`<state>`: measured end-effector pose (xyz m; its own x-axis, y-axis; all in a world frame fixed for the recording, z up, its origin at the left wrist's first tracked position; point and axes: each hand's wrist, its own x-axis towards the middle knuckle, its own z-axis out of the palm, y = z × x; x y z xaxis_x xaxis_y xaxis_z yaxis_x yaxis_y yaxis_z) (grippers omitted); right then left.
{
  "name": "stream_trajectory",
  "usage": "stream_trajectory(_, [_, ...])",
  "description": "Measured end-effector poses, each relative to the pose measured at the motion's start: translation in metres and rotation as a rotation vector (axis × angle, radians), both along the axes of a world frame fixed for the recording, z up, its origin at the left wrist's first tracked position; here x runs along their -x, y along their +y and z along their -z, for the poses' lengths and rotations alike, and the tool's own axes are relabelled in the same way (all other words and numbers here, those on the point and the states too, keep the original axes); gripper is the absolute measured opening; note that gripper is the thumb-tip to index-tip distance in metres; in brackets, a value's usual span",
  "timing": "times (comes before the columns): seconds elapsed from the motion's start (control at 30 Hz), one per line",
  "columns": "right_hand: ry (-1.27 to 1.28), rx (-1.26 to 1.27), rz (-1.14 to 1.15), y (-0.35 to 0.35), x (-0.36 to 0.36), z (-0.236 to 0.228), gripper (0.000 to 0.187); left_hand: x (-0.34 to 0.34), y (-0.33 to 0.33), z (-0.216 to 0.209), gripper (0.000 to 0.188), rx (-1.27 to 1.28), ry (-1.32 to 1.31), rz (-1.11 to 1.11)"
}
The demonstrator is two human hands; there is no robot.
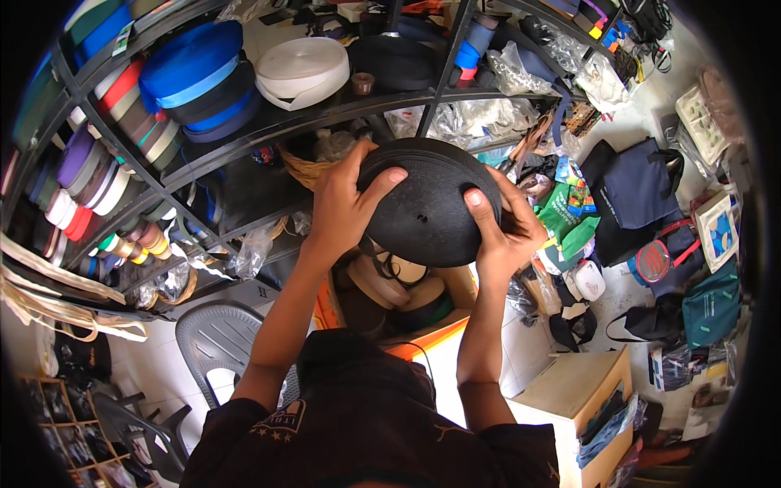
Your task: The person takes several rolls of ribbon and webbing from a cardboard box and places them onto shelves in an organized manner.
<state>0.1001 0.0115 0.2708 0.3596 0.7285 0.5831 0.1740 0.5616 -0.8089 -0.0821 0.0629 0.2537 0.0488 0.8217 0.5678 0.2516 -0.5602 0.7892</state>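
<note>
While the black webbing roll [431, 207] is held up by both hands in front of the shelf, its flat face is turned towards the head camera, and the small hole in its middle can be seen. In this head view, the only one given, the roll is gripped from two sides. By the left hand [346, 199] the upper left edge is clasped, with the thumb laid on the flat face. By the right hand [504, 228] the right side is clasped in the same manner, with the thumb also pressed on the face. The fingers behind the roll are partly hidden, so it cannot be told how far the back is supported.

Below the roll, an open box [462, 294] is seen, in which other rolls are placed, a tan roll [376, 285] among them. Beyond the hands, a blue roll [195, 61] and a white roll [301, 69] are stored on the black shelf [236, 183].

The step in hand is judged to be the lifting and handling of this roll. For any next move, a firm hold by both hands seems to be called for, because a wide coil could be pushed out at its middle if only one side were supported. Also the outer layer should be pressed well, so that it is not unwound.
</note>
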Motion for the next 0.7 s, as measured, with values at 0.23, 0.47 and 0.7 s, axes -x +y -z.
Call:
stream_trajectory(0.23, [0.176,-0.171,0.072,-0.005,0.002,-0.003,0.037,-0.013,-0.001,0.011,0.032,-0.072,-0.283,-0.068])
stream_trajectory(0.47, [0.216,-0.231,0.219,-0.015,0.021,0.021,0.039,-0.025,-0.008,0.017,0.038,-0.066,-0.436,-0.194])
stream_trajectory(0.7, [0.188,-0.352,0.231,-0.013,0.028,0.007,0.039,-0.026,0.001,0.003,0.041,-0.072,-0.437,-0.237])
